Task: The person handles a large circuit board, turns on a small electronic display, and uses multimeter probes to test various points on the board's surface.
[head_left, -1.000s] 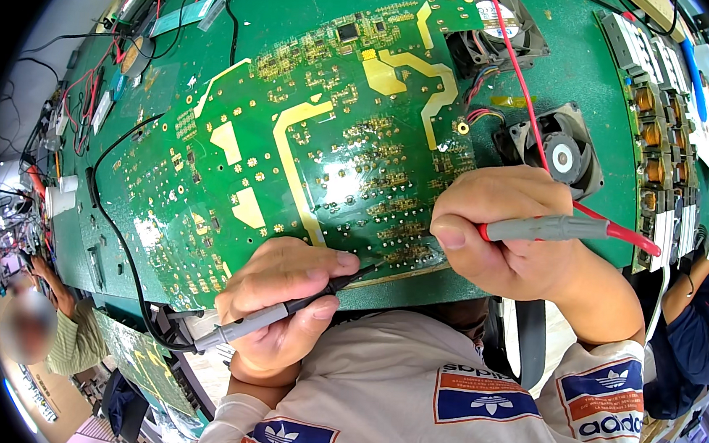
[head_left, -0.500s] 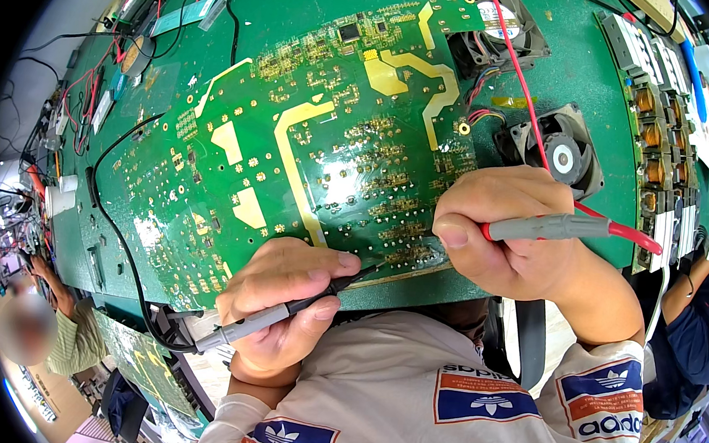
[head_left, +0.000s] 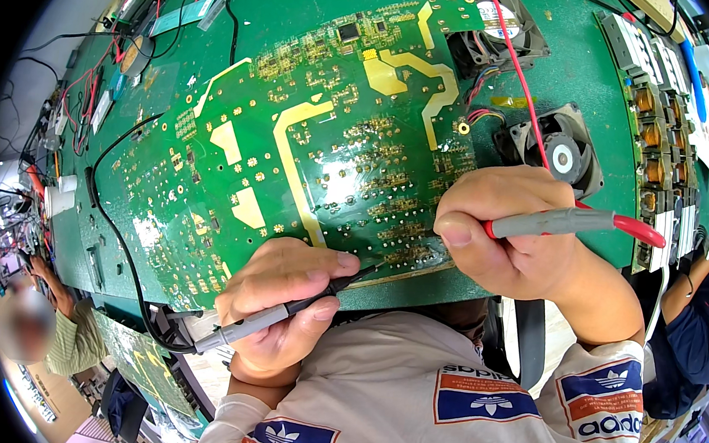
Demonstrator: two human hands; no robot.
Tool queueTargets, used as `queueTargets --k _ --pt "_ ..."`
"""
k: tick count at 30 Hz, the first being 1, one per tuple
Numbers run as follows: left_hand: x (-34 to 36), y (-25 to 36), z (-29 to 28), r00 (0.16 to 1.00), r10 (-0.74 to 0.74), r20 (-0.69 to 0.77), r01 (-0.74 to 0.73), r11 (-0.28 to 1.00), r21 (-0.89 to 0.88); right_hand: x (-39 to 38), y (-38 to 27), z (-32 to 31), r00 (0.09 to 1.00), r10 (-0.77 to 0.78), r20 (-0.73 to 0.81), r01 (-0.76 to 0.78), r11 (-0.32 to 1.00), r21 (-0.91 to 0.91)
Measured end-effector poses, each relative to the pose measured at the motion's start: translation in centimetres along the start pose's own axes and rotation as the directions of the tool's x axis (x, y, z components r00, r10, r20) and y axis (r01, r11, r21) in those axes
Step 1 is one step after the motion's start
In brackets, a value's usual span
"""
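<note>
A large green circuit board [head_left: 246,212] with bare yellow traces and many solder joints lies in front of me. My left hand [head_left: 284,300] pinches a grey and black test probe [head_left: 257,323] at the board's near edge. Its tip meets or nearly meets the solder points there; contact is too fine to tell. In my right hand [head_left: 505,230] is a red and grey test probe [head_left: 552,224], gripped near the board's right near corner. The tip of that probe is hidden behind my fingers.
Two cooling fans [head_left: 559,155] with wires sit past the board's right side. Further right stands a row of boards with copper coils [head_left: 653,140]. A black cable [head_left: 106,212] loops along the left. Co-workers' arms [head_left: 695,285] show at both sides; another circuit board [head_left: 140,355] is at lower left.
The red probe's rear end has shifted very slightly to the right and up in my right hand. My left hand and the board look unmoved.
</note>
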State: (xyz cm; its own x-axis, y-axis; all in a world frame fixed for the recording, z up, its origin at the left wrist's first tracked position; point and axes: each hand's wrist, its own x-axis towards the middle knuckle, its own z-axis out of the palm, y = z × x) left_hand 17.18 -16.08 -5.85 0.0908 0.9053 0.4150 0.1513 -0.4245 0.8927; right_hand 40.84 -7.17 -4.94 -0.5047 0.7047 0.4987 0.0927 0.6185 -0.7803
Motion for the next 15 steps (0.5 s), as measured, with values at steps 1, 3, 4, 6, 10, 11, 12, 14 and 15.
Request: queueTargets --k 1,3,4,6,10,11,12,14,15 --pt "-0.03 0.0 0.01 1.0 -0.001 -0.002 0.001 1.0 -0.001 0.01 0.01 0.0 1.0 0.0 0.006 -0.001 1.0 0.004" --pt "0.08 0.1 0.02 1.0 -0.002 -0.002 0.002 1.0 0.003 0.08 0.0 -0.05 1.0 0.003 0.017 -0.003 1.0 0.01" --pt "0.13 0.12 0.02 1.0 -0.002 -0.002 0.002 1.0 0.005 0.07 -0.01 -0.05 1.0 0.004 0.019 -0.004 1.0 0.006" --pt "0.17 0.09 0.09 1.0 -0.002 -0.002 0.002 1.0 -0.002 -0.05 0.03 -0.11 1.0 0.005 0.023 -0.005 1.0 -0.002" --pt "0.04 0.14 0.0 1.0 -0.002 -0.007 0.002 1.0 -0.004 -0.04 0.14 0.09 1.0 -0.017 0.021 0.017 1.0 0.009" --pt "0.05 0.11 0.01 1.0 -0.003 -0.008 0.003 1.0 -0.006 -0.09 0.21 0.16 1.0 -0.025 0.015 0.025 1.0 0.006" --pt "0.05 0.08 0.03 1.0 -0.004 -0.01 0.004 1.0 -0.008 -0.1 0.25 0.2 0.999 -0.033 0.01 0.033 0.999 0.003" --pt "0.04 0.03 0.05 1.0 -0.005 -0.011 0.004 1.0 -0.011 -0.04 -0.12 0.17 0.999 0.032 0.001 -0.032 0.999 0.015" --pt "0.03 0.01 0.05 1.0 -0.004 -0.01 0.004 1.0 -0.012 -0.03 -0.25 0.15 0.998 0.064 -0.003 -0.064 0.998 0.021"
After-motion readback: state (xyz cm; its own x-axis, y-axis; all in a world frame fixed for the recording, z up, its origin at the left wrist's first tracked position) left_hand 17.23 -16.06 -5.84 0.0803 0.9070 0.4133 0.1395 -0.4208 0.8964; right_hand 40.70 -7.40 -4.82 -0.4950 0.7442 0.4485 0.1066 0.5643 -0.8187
